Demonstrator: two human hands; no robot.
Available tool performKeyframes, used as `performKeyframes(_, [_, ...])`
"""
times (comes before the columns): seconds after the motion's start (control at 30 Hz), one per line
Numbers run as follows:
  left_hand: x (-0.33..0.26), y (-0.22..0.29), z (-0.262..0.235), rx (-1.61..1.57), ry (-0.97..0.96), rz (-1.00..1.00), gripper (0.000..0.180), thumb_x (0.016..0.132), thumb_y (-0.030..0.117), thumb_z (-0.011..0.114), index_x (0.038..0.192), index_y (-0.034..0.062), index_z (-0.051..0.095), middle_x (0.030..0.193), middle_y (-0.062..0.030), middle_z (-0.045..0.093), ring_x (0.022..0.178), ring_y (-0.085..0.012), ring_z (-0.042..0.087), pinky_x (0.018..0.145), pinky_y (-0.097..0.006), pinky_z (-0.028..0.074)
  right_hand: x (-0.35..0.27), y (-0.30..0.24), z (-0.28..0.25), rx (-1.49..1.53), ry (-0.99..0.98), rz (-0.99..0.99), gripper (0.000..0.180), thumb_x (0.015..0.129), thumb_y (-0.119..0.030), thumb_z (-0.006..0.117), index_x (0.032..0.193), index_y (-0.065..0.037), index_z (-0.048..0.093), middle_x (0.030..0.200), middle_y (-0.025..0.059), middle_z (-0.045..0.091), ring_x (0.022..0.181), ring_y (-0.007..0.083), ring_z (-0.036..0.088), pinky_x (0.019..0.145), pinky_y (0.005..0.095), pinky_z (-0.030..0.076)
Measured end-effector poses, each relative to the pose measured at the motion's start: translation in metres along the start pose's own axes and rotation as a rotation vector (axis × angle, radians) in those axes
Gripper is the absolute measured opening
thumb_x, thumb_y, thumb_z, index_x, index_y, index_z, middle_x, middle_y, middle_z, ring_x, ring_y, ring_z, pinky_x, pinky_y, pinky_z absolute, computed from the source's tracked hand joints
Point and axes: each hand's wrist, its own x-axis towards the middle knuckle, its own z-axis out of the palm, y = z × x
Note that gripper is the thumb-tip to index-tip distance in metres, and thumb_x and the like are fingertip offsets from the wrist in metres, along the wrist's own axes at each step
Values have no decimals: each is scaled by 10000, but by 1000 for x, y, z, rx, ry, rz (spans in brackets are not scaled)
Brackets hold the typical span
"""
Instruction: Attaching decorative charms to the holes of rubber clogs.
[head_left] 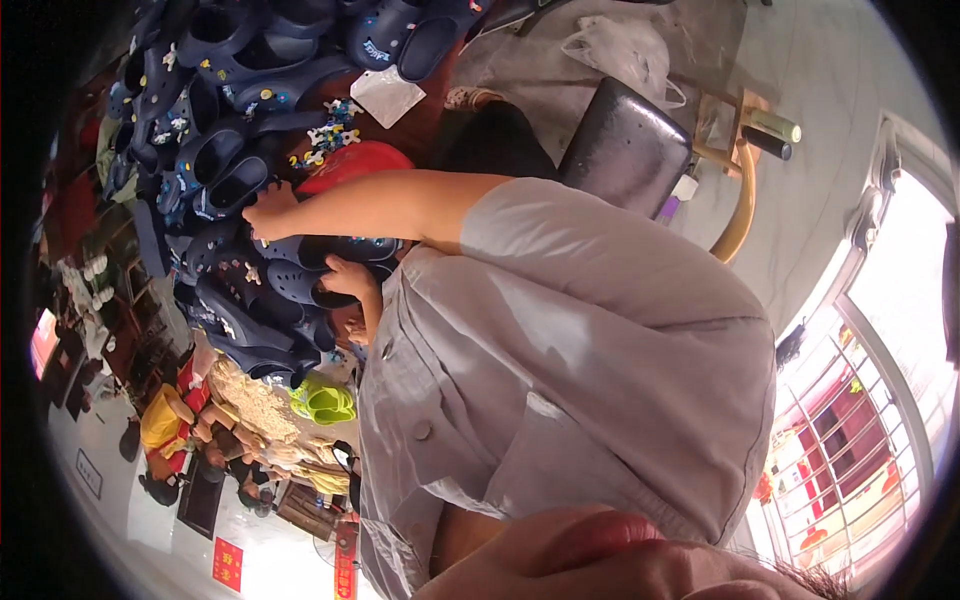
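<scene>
Navy-blue clogs with small colourful charms lie heaped in front of me. My left hand (347, 279) closes on the opening edge of one navy clog (289, 282), its fingertips reaching inside. My right hand (268, 211) is at the end of my outstretched right arm, fingers curled, between another navy clog (238, 188) and the one in my left hand. What its fingers pinch is too small and hidden to name. Several loose charms (330, 133) lie beside a red rounded object (358, 164), close to my right forearm.
A white packet (387, 96) lies near the clogs. Around me are a black padded stool (628, 145), a white plastic bag (622, 58) and a wooden chair (738, 205). Lime-green clogs (325, 400) rest past my left hand, where part of another hand (356, 328) shows. Other people work farther off.
</scene>
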Motion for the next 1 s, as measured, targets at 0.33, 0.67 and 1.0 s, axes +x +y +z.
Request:
performKeyframes(0.33, [-5, 33, -2, -199, -50, -164, 491, 823, 265, 525, 638, -189, 495, 611, -349, 498, 598, -467, 473, 647, -524, 372, 2, 14, -9, -40, -31, 15, 350, 745, -431, 684, 1051, -263, 647, 1144, 139, 591, 1143, 364, 484, 926, 535, 376])
performKeyframes(0.67, [-12, 39, -5, -204, 14, -279, 430, 792, 279, 568, 666, -132, 555, 699, -342, 558, 686, -485, 553, 688, -515, 432, 7, 21, -3, -98, -66, -188, 356, 776, -397, 663, 1054, -180, 617, 1027, 163, 640, 1001, 352, 593, 855, 459, 452])
performKeyframes(1.0, [-14, 37, 6, -228, 47, -277, 430, 781, 301, 571, 685, -118, 583, 720, -328, 581, 714, -466, 574, 711, -509, 455, 12, 30, -3, -170, -102, -298, 366, 832, -444, 561, 1088, -184, 587, 1047, 193, 634, 1001, 419, 578, 858, 520, 433])
